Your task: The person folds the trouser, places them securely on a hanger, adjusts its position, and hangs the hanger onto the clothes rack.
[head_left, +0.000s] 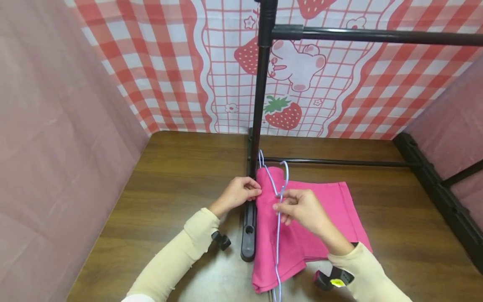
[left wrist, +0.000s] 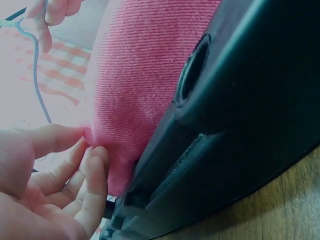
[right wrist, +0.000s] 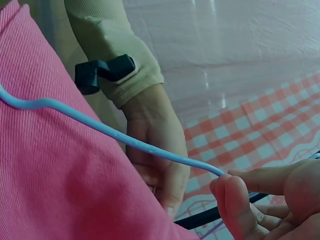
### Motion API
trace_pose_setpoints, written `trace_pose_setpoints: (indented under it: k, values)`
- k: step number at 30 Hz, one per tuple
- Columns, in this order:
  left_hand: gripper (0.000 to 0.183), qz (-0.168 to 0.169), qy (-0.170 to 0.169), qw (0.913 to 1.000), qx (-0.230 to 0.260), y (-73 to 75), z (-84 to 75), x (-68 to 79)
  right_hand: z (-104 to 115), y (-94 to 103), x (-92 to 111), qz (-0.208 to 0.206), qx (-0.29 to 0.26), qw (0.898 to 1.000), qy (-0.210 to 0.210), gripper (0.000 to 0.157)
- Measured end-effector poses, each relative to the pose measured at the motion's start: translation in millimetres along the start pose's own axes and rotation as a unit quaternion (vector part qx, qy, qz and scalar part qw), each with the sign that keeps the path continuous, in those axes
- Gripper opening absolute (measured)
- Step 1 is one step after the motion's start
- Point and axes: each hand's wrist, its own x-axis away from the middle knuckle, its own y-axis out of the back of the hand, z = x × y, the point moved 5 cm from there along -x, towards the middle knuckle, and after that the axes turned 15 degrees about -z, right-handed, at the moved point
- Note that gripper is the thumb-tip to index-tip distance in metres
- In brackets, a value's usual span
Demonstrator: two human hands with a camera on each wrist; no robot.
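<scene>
A ribbed pink cloth [head_left: 328, 218], its kind not plain, lies on the table with its left part folded into a long strip. A pale blue-violet clothes hanger [head_left: 278, 239] lies over that strip, its hook pointing away from the person. With thumb and fingers the right hand [head_left: 303, 212] pinches the hanger just below its hook; the right wrist view shows the wire [right wrist: 125, 138] running to those fingertips. At the strip's left edge, the left hand [head_left: 241, 191] pinches the cloth, and the left wrist view shows the gathered fabric [left wrist: 135, 100] at the fingertips. Part of the hanger is hidden.
A black rack has an upright pole [head_left: 260, 92], a top bar [head_left: 377, 37] and a foot [head_left: 248, 239] right beside the cloth. Another foot [head_left: 441, 188] stands at right. Behind hangs a checked strawberry curtain [head_left: 166, 63]; the table [head_left: 170, 167] is wooden.
</scene>
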Motion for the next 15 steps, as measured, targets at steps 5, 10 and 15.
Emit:
trace_pose_setpoints:
  k: [5, 10, 15]
  values:
    - [0.016, -0.005, 0.004, 0.9998, 0.017, -0.2, 0.3, 0.5, -4, -6.6, 5, -0.024, 0.007, 1.000, 0.008, 0.037]
    - [0.018, -0.010, 0.016, 0.9991, 0.038, 1.0, -0.3, 1.1, -5, -13.3, 12, -0.083, 0.051, 0.993, 0.066, 0.022]
    - [0.021, -0.006, 0.021, 0.9981, 0.057, 2.1, -1.9, -0.7, -2, -18.0, 18, -0.078, 0.060, 0.990, 0.103, 0.016]
